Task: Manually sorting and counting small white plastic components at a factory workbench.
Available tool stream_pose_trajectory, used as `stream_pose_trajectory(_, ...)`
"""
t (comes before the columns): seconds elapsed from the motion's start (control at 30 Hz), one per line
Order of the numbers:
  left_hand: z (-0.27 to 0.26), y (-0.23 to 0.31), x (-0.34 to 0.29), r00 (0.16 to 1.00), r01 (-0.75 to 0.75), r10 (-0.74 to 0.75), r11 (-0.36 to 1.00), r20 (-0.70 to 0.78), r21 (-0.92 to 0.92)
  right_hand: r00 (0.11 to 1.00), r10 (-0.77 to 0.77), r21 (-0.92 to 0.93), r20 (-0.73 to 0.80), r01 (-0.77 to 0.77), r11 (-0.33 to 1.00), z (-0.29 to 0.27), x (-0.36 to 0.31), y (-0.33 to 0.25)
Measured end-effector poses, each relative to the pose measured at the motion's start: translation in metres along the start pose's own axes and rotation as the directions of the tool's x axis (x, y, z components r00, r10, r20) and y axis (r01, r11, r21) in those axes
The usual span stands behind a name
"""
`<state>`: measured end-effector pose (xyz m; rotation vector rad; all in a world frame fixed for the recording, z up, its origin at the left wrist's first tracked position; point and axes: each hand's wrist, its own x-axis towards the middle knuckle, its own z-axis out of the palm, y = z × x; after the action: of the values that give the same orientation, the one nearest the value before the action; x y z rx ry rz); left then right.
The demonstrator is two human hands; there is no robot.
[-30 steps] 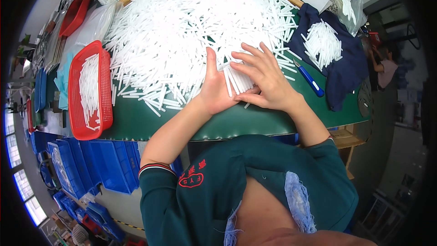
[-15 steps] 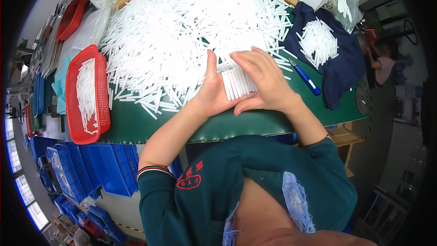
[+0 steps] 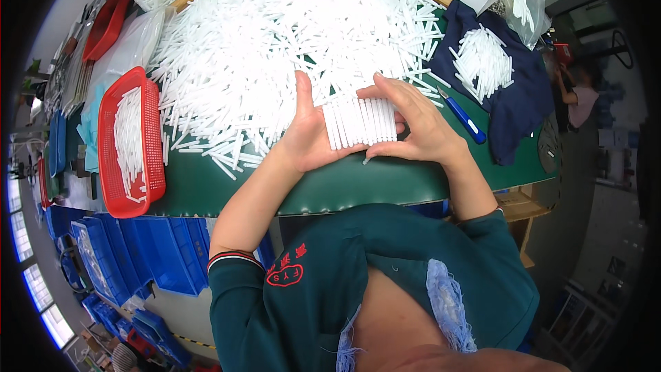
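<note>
A row of short white sticks (image 3: 361, 122) lies side by side across the fingers of my left hand (image 3: 307, 139), whose thumb points up and away from the row. My right hand (image 3: 425, 124) curves around the row's right end, thumb along the near ends of the sticks and fingers by the far ends. Just beyond both hands spreads a large heap of loose white sticks (image 3: 275, 48) on the green tabletop (image 3: 330, 188).
On the left stands a red basket (image 3: 157, 141) with white sticks inside. To the right are a blue-handled craft knife (image 3: 465, 120) and a dark blue cloth (image 3: 513, 120) bearing a smaller stick pile (image 3: 484, 62). Blue bins (image 3: 172, 255) sit below the table's left side.
The hands have drawn apart a little, the left one moving left. More of the stick row now shows, and the right fingers have come off its top to its right end.
</note>
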<state>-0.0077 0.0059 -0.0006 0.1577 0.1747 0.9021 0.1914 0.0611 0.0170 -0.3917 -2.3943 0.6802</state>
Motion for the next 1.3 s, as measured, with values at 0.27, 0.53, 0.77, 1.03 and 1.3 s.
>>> stream_pose_trajectory(0.27, -0.001, -0.003, -0.001, 0.989, 0.002, 0.012, 0.995, -0.148, 0.095, 0.999, -0.045, -0.074, -0.030, 0.042, 0.996, 0.007, 0.002, -0.001)
stream_pose_trajectory(0.53, -0.006, 0.000, -0.001, 1.000, -0.016, 0.016, 0.999, -0.005, -0.042, 0.997, -0.067, -0.067, -0.047, 0.064, 0.996, 0.005, 0.006, -0.005)
stream_pose_trajectory(0.77, 0.004, 0.008, -0.003, 0.997, -0.039, 0.035, 0.998, 0.067, 0.053, 0.987, -0.073, -0.102, -0.144, 0.059, 0.993, -0.004, 0.001, 0.005)
stream_pose_trajectory(1.03, 0.005, 0.010, -0.003, 0.998, -0.039, 0.037, 0.998, 0.051, 0.039, 0.995, -0.049, -0.135, -0.083, 0.038, 0.990, -0.009, 0.001, 0.004)
stream_pose_trajectory(1.3, 0.004, 0.006, 0.000, 0.998, -0.025, 0.027, 0.999, -0.059, 0.037, 0.999, -0.010, -0.080, -0.039, 0.007, 0.997, -0.008, 0.002, 0.002)
